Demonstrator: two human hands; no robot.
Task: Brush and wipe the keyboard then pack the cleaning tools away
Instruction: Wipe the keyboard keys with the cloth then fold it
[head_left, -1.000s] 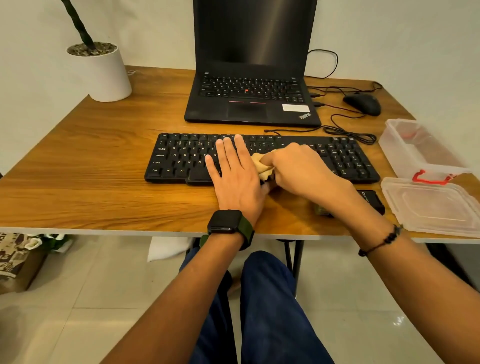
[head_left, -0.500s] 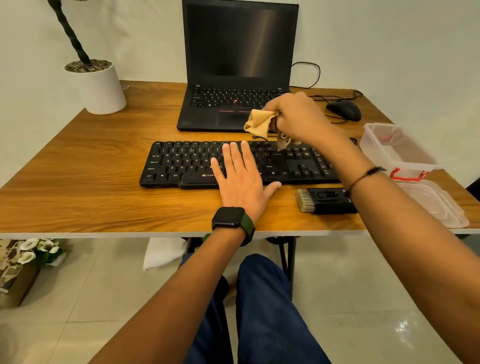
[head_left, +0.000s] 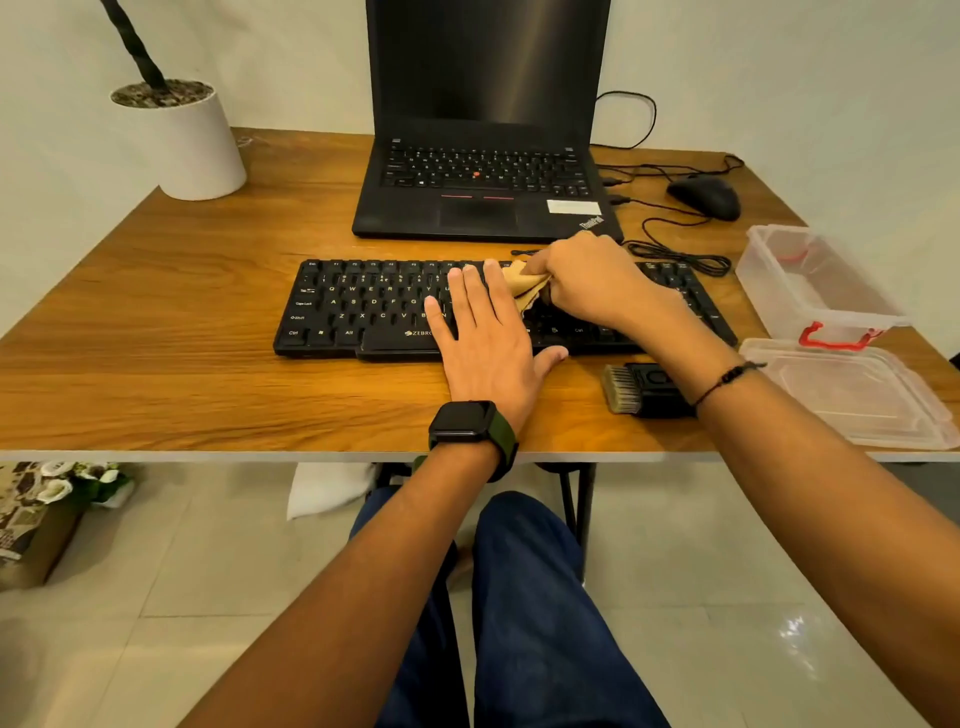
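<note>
A black keyboard (head_left: 363, 306) lies across the middle of the wooden desk (head_left: 182, 364). My left hand (head_left: 488, 343) rests flat on its middle keys and front edge, fingers straight. Just to the right, my right hand (head_left: 592, 283) grips a bunched tan cloth (head_left: 527, 286) and holds it down on the upper keys. A black brush (head_left: 641, 389) with pale bristles lies on the desk in front of the keyboard's right end, partly under my right wrist.
A clear plastic box (head_left: 815, 286) with a red latch and its loose lid (head_left: 857, 395) sit at the right edge. Behind the keyboard are an open laptop (head_left: 483, 197), a mouse (head_left: 706, 197) with coiled cable, and a white plant pot (head_left: 182, 140) at back left.
My right hand lifted the cloth off the keys toward the laptop, then came back down onto the upper keys. My left hand stayed flat on the keyboard.
</note>
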